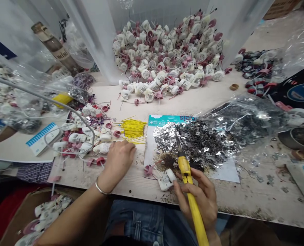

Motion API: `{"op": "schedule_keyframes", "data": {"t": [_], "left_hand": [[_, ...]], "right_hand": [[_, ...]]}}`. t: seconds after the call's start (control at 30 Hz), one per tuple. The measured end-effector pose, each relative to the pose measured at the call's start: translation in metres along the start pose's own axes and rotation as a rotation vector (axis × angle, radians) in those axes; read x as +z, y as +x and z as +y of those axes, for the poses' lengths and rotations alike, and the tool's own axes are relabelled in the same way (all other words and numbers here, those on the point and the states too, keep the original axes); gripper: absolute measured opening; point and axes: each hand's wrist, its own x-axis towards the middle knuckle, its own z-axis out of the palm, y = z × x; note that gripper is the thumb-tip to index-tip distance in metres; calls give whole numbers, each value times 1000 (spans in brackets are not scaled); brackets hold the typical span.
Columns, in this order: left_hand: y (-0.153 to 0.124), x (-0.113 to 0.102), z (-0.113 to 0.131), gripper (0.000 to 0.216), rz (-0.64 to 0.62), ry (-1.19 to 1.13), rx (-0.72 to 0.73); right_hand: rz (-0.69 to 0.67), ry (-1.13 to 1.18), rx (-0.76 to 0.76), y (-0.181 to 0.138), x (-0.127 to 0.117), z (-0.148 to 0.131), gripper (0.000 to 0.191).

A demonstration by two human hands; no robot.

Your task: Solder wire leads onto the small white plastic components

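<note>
Grip: right hand (199, 194) closed around a yellow-handled soldering iron (185, 167), metal tip pointing far; left hand (118, 162) loosely curled, holding nothing, fingertips on the bench.

Workbench (257, 201): pale, scuffed and crowded, running left to right past the person's denim-covered lap (139, 218).

Far heap (164, 51): hundreds of white and maroon wired plastic fittings, piled between white panels and spilling near.

Clear plastic bag (246, 118): right of centre, full of silver metal tabs, which also spill across a sheet of paper (225, 174).

Cardboard box (18, 218): near left, below the bench, holding white and pink fittings.

Steel bowl (295, 138): far right, contents hidden.

Labels: teal card (167, 120) under the bag, legible only as "als"; tube (56, 48) far left, apparently "mini".

Near the left hand: yellow wires (133, 129) fanned out just beyond the fingertips, beside a cluster of wired fittings (85, 138).

Task item: white plastic fitting (166, 179) on the bench, just beside the right hand, maroon cap (148, 170) nearby.
</note>
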Motion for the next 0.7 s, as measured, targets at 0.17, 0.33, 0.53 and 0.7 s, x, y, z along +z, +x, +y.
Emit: {"op": "schedule_keyframes", "data": {"t": [0.17,0.33,0.53,0.7], "left_hand": [[4,1,-14,19,-49,41,-22],[4,0,-13,18,-16,52,-50],[4,-2,-9,18,21,6,-13],[0,-2,26,15,-31,-284,268]], "right_hand": [[49,28,30,-1,-7,-2,17],[105,-33,45,-3,-24,-2,19],[105,-19,41,-11,-40,2,18],[105,2,-17,-21,-52,-4,26]]}}
